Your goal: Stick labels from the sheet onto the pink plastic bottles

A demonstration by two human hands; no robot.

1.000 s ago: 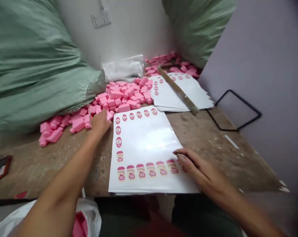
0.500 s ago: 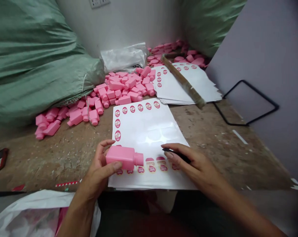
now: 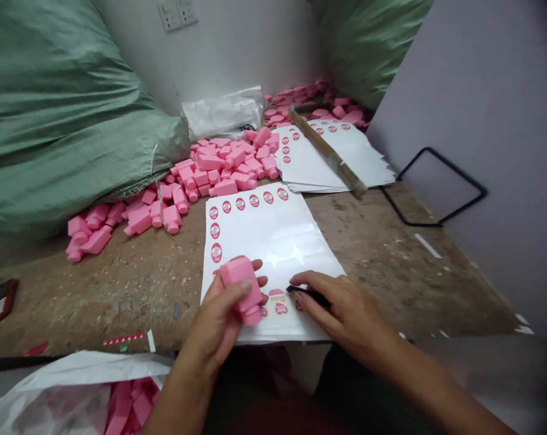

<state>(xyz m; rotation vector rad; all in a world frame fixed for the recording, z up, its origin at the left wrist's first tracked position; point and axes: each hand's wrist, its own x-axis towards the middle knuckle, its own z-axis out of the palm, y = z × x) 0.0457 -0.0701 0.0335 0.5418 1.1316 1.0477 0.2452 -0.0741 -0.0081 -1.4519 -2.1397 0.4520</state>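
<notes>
My left hand [image 3: 214, 323] grips the pink plastic bottle [image 3: 238, 284] over the near edge of the label sheet [image 3: 273, 232], its long axis running far-to-near, neck toward me. My right hand [image 3: 343, 305], just right of it, pinches a thin dark strip [image 3: 308, 295].

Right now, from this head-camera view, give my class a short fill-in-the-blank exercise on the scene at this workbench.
1. The left hand grips a plastic bottle whose colour is ____.
2. The right hand lies at the edge of a sheet of printed labels, and the paper of that sheet is ____.
3. The big woven sacks behind the workbench are pale ____.

Missing words: pink, white, green.
</notes>
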